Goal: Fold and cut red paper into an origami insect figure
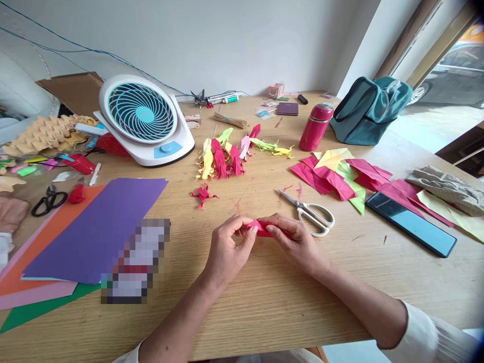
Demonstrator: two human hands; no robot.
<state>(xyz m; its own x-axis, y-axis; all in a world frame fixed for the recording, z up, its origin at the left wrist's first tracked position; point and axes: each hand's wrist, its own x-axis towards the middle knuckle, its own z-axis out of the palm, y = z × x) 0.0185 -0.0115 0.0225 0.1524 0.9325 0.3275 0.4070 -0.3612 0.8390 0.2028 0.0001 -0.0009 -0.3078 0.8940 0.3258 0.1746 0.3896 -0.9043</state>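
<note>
Between my two hands is a small piece of folded red paper [260,229], held just above the wooden table. My left hand [230,247] pinches its left end between thumb and fingers. At the other end, my right hand [297,242] grips it the same way, thumb in front. White-handled scissors [315,219] lie just beyond my right hand, blades pointing away to the left. A small red folded paper figure [203,195] rests beyond my left hand. Farther back stands a cluster of folded paper figures [223,159] in red, yellow, green and pink.
Coloured paper sheets [91,227] and a pixelated rectangular object [136,262] lie at left, near a white fan [145,121]. On the right are folded paper pieces [328,176], a phone [412,222], a red flask [315,128] and a teal bag [368,113].
</note>
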